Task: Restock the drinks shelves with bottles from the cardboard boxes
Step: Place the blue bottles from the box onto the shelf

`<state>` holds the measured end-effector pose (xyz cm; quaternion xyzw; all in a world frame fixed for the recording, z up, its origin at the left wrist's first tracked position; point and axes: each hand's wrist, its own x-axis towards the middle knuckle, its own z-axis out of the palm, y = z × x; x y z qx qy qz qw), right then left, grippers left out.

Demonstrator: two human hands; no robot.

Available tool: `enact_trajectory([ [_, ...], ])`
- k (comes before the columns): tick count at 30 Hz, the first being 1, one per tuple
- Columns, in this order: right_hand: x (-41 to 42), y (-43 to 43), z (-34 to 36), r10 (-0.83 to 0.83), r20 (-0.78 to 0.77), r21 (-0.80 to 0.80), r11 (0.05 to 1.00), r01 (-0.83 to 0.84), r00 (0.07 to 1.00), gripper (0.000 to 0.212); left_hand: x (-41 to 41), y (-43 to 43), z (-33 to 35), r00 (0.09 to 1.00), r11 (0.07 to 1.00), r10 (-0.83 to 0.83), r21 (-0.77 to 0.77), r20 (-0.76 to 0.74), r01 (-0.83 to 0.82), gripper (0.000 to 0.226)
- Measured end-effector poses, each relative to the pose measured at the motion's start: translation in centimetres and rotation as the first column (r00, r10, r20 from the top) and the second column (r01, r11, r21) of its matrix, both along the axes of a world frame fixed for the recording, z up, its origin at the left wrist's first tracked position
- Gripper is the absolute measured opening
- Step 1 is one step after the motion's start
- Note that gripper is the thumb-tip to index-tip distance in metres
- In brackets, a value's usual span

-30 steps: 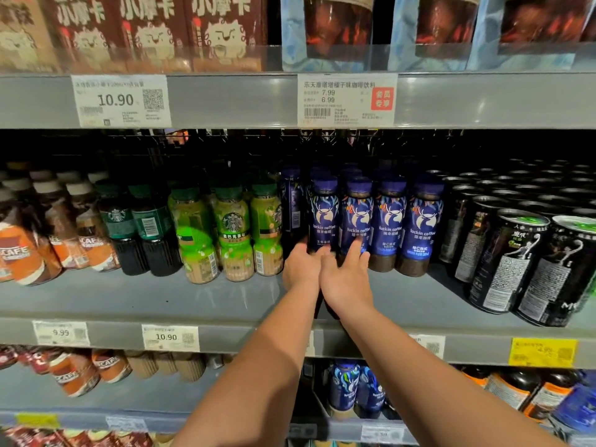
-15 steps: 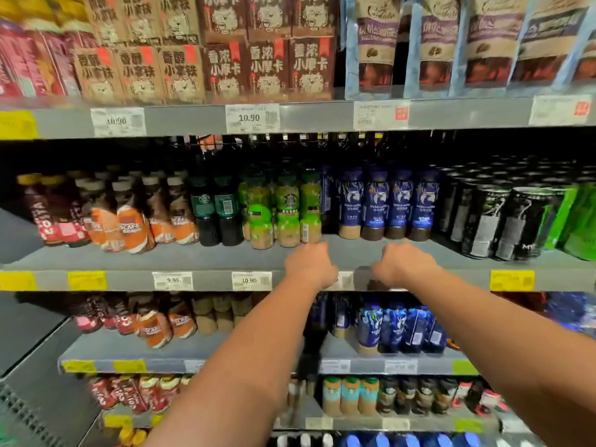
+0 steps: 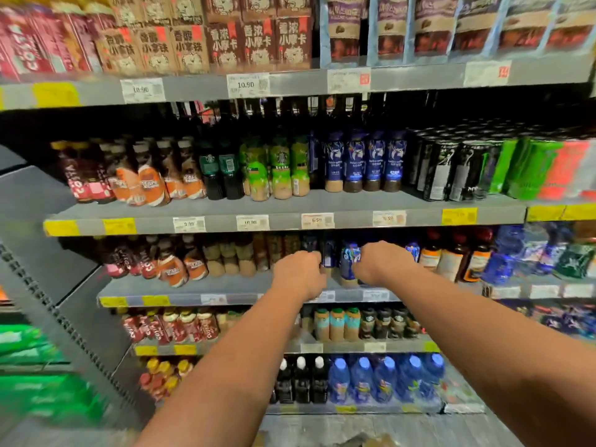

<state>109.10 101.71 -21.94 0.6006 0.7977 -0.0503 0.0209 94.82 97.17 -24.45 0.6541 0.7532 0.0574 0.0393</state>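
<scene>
Although motion smears the frame, the layout reads well enough.

Far left: blurred green packs (image 3: 29,350) beside a grey perforated side panel (image 3: 64,285).

The hands are at the third shelf (image 3: 232,287) from the top. On it, left to right, all upright:
- red-labelled bottles (image 3: 121,264)
- orange-labelled bottles (image 3: 175,269)
- brown bottles (image 3: 227,258) with pale lower halves

Next comes the left hand (image 3: 300,274). The arm is stretched forward over the shelf's front edge, knuckles up, fingers curled downward. The fingertips touch the side of a dark blue bottle (image 3: 329,256). Cannot tell whether this hand pinches the bottle or merely rests against it.

Just beside it stands a second blue bottle (image 3: 348,264) with a bright patterned label, upright near the front edge. The right hand (image 3: 383,262) is on it, fingers curled round its upper body from the right. The two hands are near one another but apart, with both bottles between them.

Right of the right hand: dark bottles with orange labels (image 3: 451,261) and red caps, then blurred blue packs (image 3: 516,253).

One shelf up, left to right:
- green bottles (image 3: 280,171)
- a row of blue bottles (image 3: 364,166), four at the front, directly above the hands
- black cans (image 3: 445,171)

Price tags (image 3: 317,220) line the shelf edges; the print is mostly illegible.
</scene>
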Motion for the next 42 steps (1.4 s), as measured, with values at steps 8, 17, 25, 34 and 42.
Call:
enact_trajectory([
  [8, 4.7, -6.2, -8.3, 0.134, 0.002, -0.114, 0.985, -0.132, 0.991, 0.043, 6.3, -8.1, -7.3, 0.998, 0.986, 0.065, -0.152, -0.018, -0.067, 0.035],
  [17, 6.7, -10.3, -21.1, 0.129, 0.016, -0.342, 0.933, -0.116, 0.992, 0.040, 9.1, -12.2, -19.7, 0.991, 0.932, 0.064, -0.361, 0.120, -0.016, 0.033],
  [25, 6.3, -12.0, -32.1, 0.079, 0.090, -0.484, 0.875, -0.026, 0.993, 0.048, 7.6, -12.6, -32.4, 0.968, 0.829, 0.126, -0.560, 0.219, 0.019, 0.026],
  [34, 7.2, -10.2, -44.7, -0.014, 0.104, -0.649, 0.757, 0.079, 0.994, 0.046, 6.9, -11.2, -43.5, 0.960, 0.762, 0.216, -0.646, 0.179, -0.051, 0.029],
  [42, 8.2, -6.5, -55.9, -0.048, -0.011, -0.689, 0.725, 0.027, 0.999, 0.038, 8.2, -7.8, -53.9, 0.937, 0.745, 0.296, -0.659, 0.185, -0.105, 0.029],
])
